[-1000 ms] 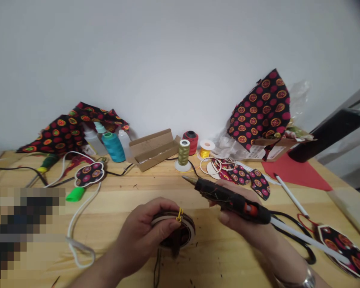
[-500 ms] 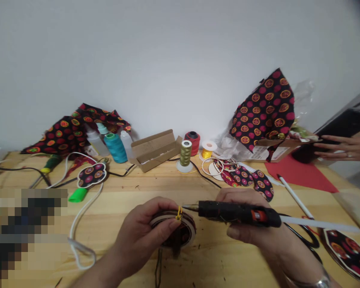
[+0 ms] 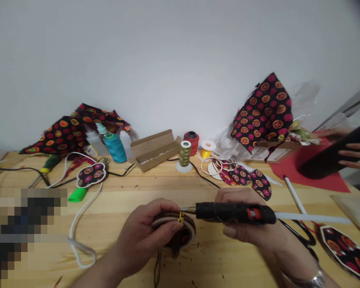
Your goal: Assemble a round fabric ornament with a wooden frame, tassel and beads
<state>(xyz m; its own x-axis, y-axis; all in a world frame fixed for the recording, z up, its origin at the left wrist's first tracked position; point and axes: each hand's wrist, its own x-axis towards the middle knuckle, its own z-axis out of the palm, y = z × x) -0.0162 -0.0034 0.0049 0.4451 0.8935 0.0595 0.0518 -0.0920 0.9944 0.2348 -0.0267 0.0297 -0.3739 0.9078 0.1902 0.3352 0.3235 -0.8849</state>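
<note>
My left hand [image 3: 145, 232] grips a round fabric-covered ornament [image 3: 180, 236] with a white rim, flat on the wooden table [image 3: 132, 200]. A small yellow cord loop [image 3: 180, 217] stands at its top edge, pinched by my fingers. My right hand [image 3: 246, 228] holds a black glue gun [image 3: 232, 212] level, its metal nozzle [image 3: 186, 209] pointing left and almost touching the yellow loop. A white glue stick [image 3: 312, 218] juts from the gun's back end.
Thread spools [image 3: 185, 153], glue bottles [image 3: 93, 141], an open cardboard box [image 3: 154, 149], patterned fabric [image 3: 72, 128] and cut fabric pieces [image 3: 243, 176] line the back. A white cord [image 3: 78, 224] lies left. Scissors [image 3: 303, 236] and a pen [image 3: 294, 194] lie right. Another person's hand [image 3: 352, 152] holds a black roll [image 3: 333, 158].
The glue gun's nozzle swung down and left from pointing away to the yellow loop. The other person's hand came in at right and shifted the black roll.
</note>
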